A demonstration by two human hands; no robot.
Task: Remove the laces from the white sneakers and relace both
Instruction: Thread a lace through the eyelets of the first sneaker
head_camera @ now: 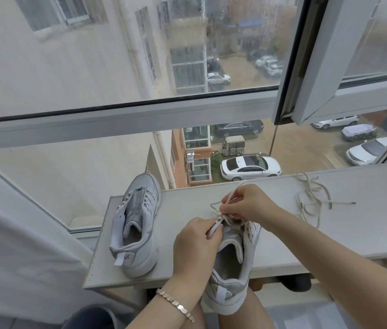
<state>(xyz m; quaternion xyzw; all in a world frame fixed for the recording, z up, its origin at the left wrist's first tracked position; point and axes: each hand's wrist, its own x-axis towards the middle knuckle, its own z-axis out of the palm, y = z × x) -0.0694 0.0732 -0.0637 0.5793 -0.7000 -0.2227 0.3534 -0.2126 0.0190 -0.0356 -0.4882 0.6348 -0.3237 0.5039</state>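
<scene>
White board (282, 238) lies flat by the window, with a row of small holes along its left edge. Frame bar (116, 121) crosses the glass. Sash (325, 67) at upper right stands open. Outside, below: white car (250, 167), black car (239, 128), three-wheeler (233, 145) between them. White cloth (21, 245) hangs at left.

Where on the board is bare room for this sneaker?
Between the unlaced sneaker and the left hand; also the board's right end, past the loose lace. Crowded around the right hand, its lace and the held sneaker.
</scene>
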